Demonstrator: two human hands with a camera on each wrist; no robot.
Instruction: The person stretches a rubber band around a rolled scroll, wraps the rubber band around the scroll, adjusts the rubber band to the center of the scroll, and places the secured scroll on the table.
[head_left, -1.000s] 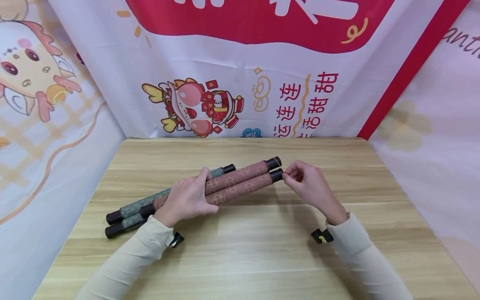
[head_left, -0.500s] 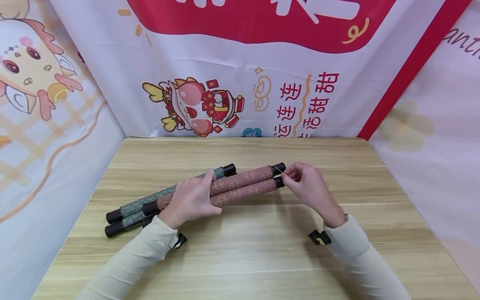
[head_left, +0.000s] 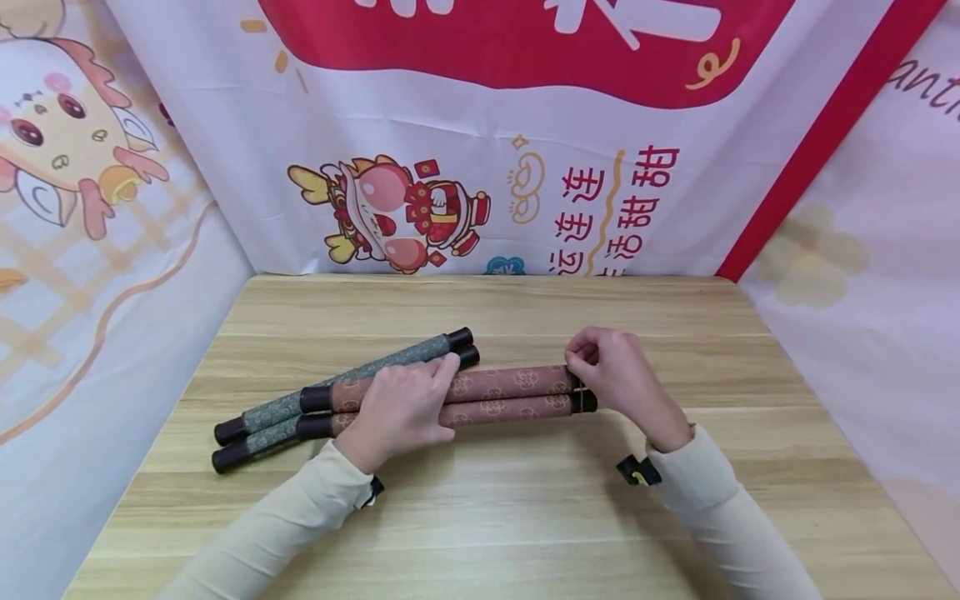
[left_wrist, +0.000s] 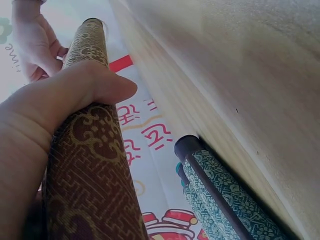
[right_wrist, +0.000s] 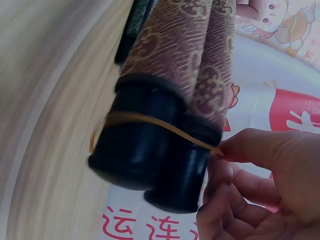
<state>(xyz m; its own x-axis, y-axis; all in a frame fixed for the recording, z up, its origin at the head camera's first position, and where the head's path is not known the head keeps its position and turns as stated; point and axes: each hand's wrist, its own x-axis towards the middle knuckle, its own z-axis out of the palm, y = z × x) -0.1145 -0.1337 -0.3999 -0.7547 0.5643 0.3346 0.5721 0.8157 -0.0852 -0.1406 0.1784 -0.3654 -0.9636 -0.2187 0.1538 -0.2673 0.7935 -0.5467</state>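
Two parallel rolls of a reddish-brown brocade scroll (head_left: pixel 517 383) with black end knobs lie across my left hand's grip in the head view. My left hand (head_left: pixel 401 408) holds them near the middle, its thumb over the brocade in the left wrist view. At the right end, my right hand (head_left: pixel 618 379) pinches a thin tan rubber band (right_wrist: pixel 170 128). That band loops round both black knobs (right_wrist: pixel 132 145) in the right wrist view. Behind the brown rolls lies a green patterned scroll (head_left: pixel 277 412), also two rolls with black knobs, partly covered by them.
Under everything is a light wood-grain table (head_left: pixel 495 517). A white and red printed cloth (head_left: pixel 480 117) hangs at its back edge. Printed cloths also stand at the left and right sides.
The brown scroll has shifted right and toward me, its right end lowered, uncovering more of the green scroll. My left hand moved right with it; my right hand stays at the knobs, pinching the band.
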